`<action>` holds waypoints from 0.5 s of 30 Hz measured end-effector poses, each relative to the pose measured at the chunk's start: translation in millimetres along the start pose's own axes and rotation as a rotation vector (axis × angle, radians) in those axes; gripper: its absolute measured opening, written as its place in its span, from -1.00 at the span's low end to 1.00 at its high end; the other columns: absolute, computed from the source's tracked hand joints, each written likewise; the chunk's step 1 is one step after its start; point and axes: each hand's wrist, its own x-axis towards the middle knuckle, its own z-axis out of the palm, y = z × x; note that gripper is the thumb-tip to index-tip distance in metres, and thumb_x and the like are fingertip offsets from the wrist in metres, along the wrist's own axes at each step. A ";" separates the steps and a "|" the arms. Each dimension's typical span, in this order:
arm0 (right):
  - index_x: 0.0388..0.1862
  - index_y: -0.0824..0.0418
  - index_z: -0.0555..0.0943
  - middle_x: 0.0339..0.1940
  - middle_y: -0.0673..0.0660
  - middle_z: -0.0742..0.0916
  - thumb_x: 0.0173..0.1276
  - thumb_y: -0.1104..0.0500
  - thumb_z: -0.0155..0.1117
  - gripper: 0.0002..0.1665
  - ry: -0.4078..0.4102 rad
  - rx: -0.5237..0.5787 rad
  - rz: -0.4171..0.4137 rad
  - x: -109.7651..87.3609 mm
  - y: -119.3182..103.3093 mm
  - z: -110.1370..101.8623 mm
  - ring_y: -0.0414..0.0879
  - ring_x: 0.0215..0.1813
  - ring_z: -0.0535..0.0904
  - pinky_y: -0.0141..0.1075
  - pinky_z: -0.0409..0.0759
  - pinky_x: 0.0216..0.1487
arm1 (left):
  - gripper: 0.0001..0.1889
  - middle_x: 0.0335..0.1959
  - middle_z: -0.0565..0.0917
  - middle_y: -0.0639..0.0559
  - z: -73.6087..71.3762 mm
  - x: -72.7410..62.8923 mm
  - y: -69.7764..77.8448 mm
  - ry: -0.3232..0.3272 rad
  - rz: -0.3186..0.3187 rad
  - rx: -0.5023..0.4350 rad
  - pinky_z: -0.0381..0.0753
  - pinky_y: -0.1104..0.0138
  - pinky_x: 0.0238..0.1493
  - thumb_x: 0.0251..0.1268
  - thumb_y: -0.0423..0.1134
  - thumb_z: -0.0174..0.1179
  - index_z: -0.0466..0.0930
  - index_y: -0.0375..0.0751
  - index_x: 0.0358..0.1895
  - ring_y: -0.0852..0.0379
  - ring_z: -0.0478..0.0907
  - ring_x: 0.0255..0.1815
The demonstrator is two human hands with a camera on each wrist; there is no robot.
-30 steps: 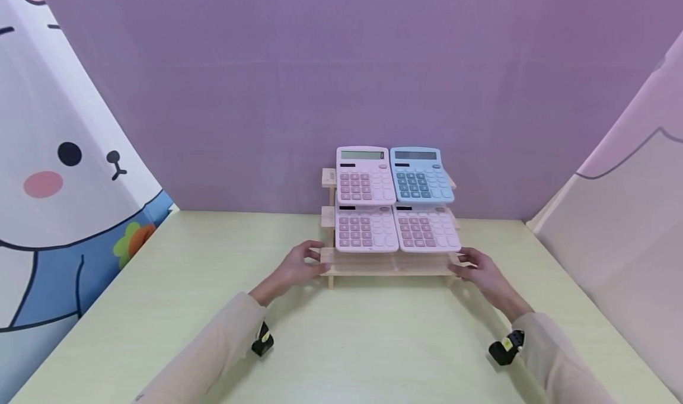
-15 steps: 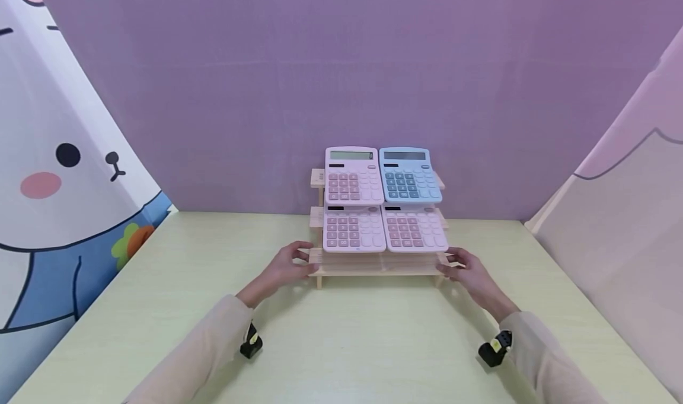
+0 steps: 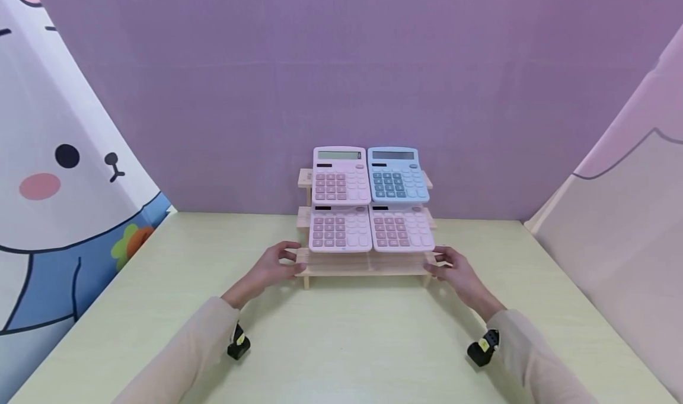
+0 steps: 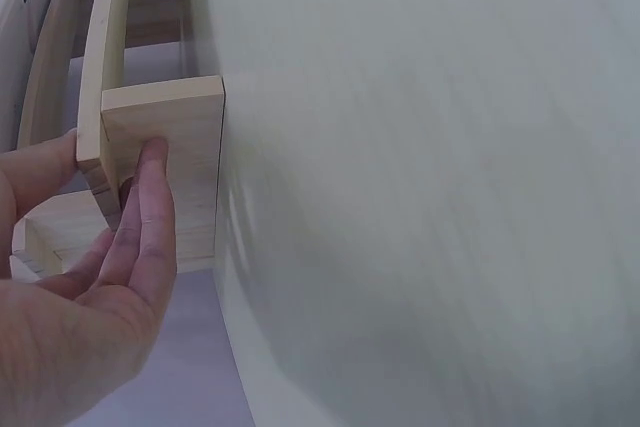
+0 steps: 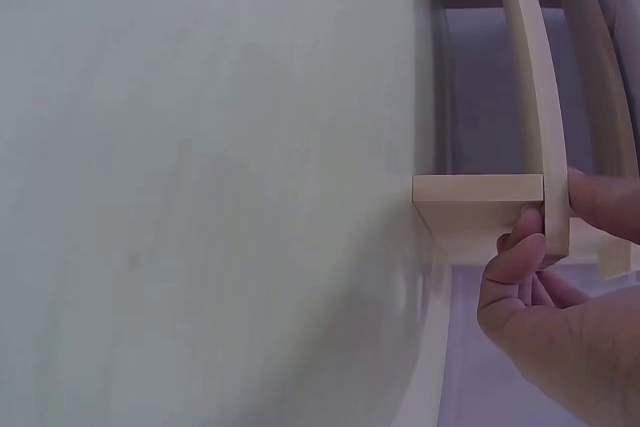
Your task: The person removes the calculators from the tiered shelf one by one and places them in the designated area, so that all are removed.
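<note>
A stepped wooden rack (image 3: 341, 264) stands on the table with calculators on its two upper tiers. On the top tier a pink calculator (image 3: 341, 178) sits beside a blue calculator (image 3: 397, 178). Two more pink calculators, the left one (image 3: 340, 232) and the right one (image 3: 402, 232), lean on the middle tier. My left hand (image 3: 269, 267) grips the left end of the lowest board, thumb on top and fingers beneath, as the left wrist view shows. At the opposite end my right hand (image 3: 459, 273) pinches the same board between thumb and curled fingers.
The pale table (image 3: 341, 344) runs back to a purple cloth wall (image 3: 341, 66) close behind the rack. A cartoon-printed cloth (image 3: 64, 95) hangs at the left, and a pale pink cloth (image 3: 629, 226) at the right. Each wrist wears a small black camera.
The rack with its calculators has slid to the left across the table, both hands moving along with it. Their hold on the board's ends looks the same.
</note>
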 end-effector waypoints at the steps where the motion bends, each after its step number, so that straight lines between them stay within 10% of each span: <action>1: 0.25 0.43 0.20 -0.03 0.28 0.45 0.22 0.26 0.21 -0.33 0.000 0.003 0.002 0.4 0.4 0.4 -0.21 -0.27 0.49 -0.35 0.53 -0.12 | -0.38 -0.06 0.47 -0.30 -0.3 -0.3 -0.1 0.001 0.000 -0.006 0.69 0.20 -0.19 0.11 -0.29 0.26 0.24 -0.33 0.25 0.10 0.59 -0.37; 15: 0.26 0.42 0.18 -0.04 0.28 0.45 0.23 0.26 0.21 -0.32 -0.004 0.025 0.016 -1.3 -3.8 1.2 -0.20 -0.27 0.51 -0.32 0.53 -0.11 | -0.37 -0.03 0.44 -0.33 2.1 -3.4 4.2 0.007 -0.005 -0.010 0.69 0.17 -0.17 0.14 -0.28 0.23 0.21 -0.34 0.27 0.13 0.58 -0.36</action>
